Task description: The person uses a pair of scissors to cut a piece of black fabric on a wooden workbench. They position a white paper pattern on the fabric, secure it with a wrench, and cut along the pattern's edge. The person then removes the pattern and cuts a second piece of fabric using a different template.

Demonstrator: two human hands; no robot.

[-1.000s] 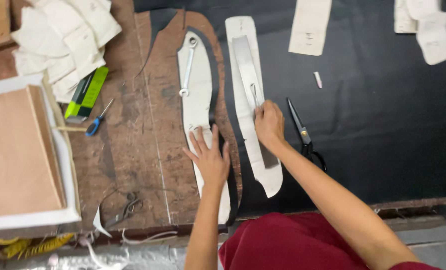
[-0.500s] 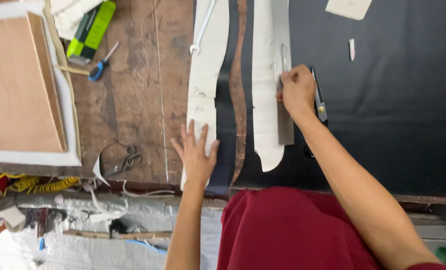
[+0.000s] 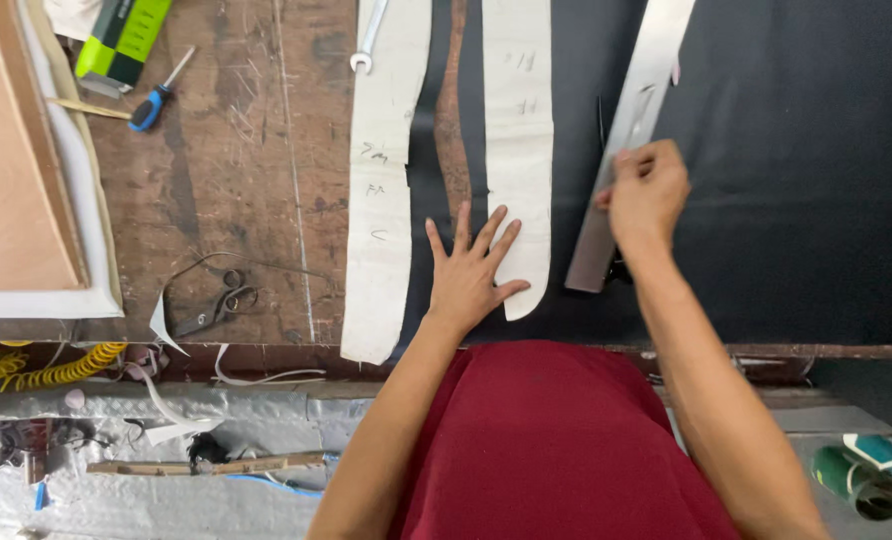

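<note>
Flatly, the left hand [image 3: 471, 272] was spread, fingers apart, on black sheet beside a pale paper pattern [image 3: 517, 140] on the bench [image 3: 246, 150]. The right hand [image 3: 648, 192] was closed around a long metal ruler [image 3: 630, 125], laid diagonally on the black sheet [image 3: 796, 180].

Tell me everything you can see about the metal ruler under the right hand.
The metal ruler is a long, flat, silvery-grey strip, dull and slightly reflective. It lies flat on the black sheet, slanting from the top edge of the picture down and leftwards to a squared lower end near the table's front edge. Its upper end runs out of view. The right hand grips its right edge just above the lower end, fingers curled. It lies clear of the right paper pattern.
</note>
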